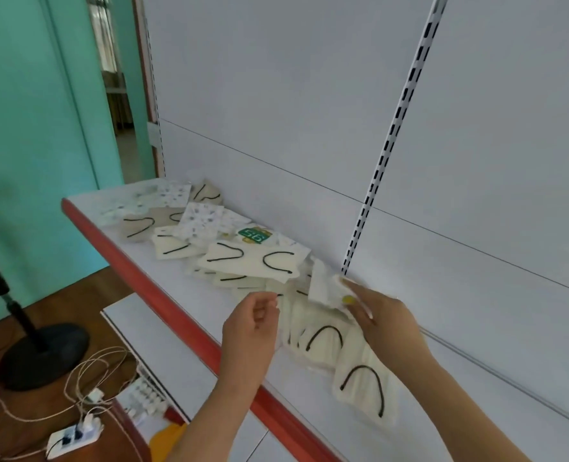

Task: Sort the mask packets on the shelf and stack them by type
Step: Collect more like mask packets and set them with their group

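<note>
- Packets (253,261) lie in a loose, overlapping strew along the shelf (476,345), from ten o'clock down to five o'clock; no tidy stack by type shows, so I judge the sorting barely begun.
- Kinds are mixed: cream ones with black loops, dotted ones (200,219) at the far end, one green-labelled packet (255,235) between.
- Right hand (385,320) holds a white packet (326,290) lifted above the heap, fingers straight along it, thumb under.
- Left hand (251,323) hovers at nine o'clock of it, fingers loosely curled; whether it pinches a packet edge I cannot tell.
- Red lip (163,291) bounds the front; the back panel (310,95) bounds the rear.
- Bare shelf at three to four o'clock of the right hand gives room for stacks.
</note>
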{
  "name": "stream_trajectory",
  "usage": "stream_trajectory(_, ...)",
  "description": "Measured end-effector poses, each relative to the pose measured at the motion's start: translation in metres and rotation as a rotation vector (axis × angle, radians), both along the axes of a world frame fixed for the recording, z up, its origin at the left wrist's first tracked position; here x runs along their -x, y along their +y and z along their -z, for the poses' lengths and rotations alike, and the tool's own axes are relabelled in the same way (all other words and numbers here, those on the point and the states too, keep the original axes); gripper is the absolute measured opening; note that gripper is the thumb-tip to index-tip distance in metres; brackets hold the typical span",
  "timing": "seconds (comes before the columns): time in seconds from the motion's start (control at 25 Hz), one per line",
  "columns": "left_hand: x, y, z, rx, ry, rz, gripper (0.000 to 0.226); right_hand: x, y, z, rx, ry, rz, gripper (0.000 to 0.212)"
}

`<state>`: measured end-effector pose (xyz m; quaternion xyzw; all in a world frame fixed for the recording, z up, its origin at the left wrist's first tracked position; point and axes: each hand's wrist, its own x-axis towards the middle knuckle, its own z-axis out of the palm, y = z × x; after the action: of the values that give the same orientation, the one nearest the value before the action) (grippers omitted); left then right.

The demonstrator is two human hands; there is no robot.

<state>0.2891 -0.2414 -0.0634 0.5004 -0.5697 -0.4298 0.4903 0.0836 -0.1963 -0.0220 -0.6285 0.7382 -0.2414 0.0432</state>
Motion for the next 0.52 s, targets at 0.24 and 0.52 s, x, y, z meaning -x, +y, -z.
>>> stream_trajectory(0.24,-0.005,-0.102,-0.019,0.217,-0.773,-0.068,0.093,-0.012,0.001,-0.016,0.252,-0.362,0.194,0.013)
stream_trajectory(0.52,-0.033,-0.097,-0.016,0.253,-1.112,0.012,0.063,-0.014,-0.007,-0.026,0.196,-0.398,0.169,0.016)
